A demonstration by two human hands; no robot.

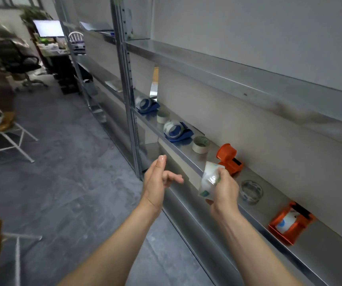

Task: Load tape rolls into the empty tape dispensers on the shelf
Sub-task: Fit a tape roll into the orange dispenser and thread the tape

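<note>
Here, the right hand (225, 189) is gripping a clear roll (208, 181) at the shelf (183, 150) edge. The left hand (157, 180) is hovering beside it, fingers loosely spread, holding nothing. Just behind the roll, an empty orange dispenser (229, 158) is standing on the shelf. Farther along, a blue dispenser (177, 131) is sitting loaded.

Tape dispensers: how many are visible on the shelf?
4: far blue dispenser, second blue dispenser, middle orange dispenser just behind the right hand, nearest orange dispenser. More may lie beyond the frame.
</note>
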